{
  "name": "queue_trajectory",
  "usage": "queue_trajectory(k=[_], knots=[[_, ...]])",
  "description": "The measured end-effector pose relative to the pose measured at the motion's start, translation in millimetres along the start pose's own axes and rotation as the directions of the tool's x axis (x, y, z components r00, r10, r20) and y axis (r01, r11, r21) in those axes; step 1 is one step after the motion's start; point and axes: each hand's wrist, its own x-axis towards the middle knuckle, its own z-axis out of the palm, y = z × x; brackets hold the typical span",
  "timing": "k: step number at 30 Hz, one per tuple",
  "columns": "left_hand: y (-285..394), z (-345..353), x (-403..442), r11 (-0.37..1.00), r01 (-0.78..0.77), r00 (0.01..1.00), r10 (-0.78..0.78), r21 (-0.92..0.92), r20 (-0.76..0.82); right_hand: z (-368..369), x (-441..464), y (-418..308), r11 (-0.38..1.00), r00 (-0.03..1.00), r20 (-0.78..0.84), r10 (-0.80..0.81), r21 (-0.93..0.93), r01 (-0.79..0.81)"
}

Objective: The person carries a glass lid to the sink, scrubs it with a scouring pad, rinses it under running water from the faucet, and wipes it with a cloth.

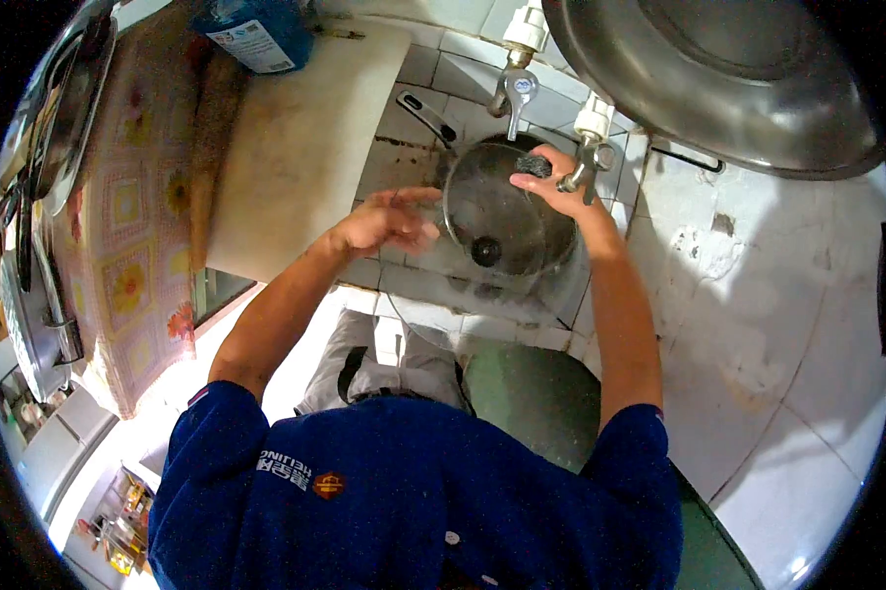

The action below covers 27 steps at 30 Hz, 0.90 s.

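Observation:
A round clear glass lid [477,211] with a black knob [484,252] lies tilted over the tiled sink. Behind it sits something dark and round, possibly a pan; a handle [426,116] sticks out at the upper left. My right hand [559,182] is closed around a dark grey steel wool scrubber [533,165] at the lid's upper right edge, just below a tap. My left hand [389,221] is at the lid's left edge, fingers stretched and slightly blurred. Whether its fingertips touch the rim I cannot tell.
Two taps [518,88] [589,162] jut from the back wall. A large metal wok [718,69] looms at the upper right. On the left are a pale cutting board [300,147], a blue bottle [256,39] and a patterned cloth [128,216]. White tiled counter [758,295] spreads right.

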Motion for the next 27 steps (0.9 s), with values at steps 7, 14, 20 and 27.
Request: queue_trajectory(k=[7, 14, 20, 27], knots=[[-5.6, 8.5, 11.1, 0.998, 0.043, 0.996, -0.046, 0.049, 0.072, 26.9, 5.4, -99.8, 0.848, 0.854, -0.108, -0.509, -0.233, 0.476], [-0.2, 14.3, -0.1, 1.000, -0.005, 1.000, 0.006, -0.022, 0.015, 8.8, -24.7, -88.2, 0.843, 0.870, -0.254, -0.422, -0.462, 0.274], [9.9, 6.4, -23.5, 0.991, -0.056, 0.995, 0.045, -0.118, -0.093, -8.3, -78.9, 4.5, 0.960, 0.955, -0.175, 0.238, 0.189, -0.205], [27.5, -9.7, -38.3, 0.997, -0.025, 0.999, 0.022, -0.069, -0.050, 28.2, -121.3, -4.2, 0.257, 0.843, 0.459, 0.281, 0.810, -0.527]])
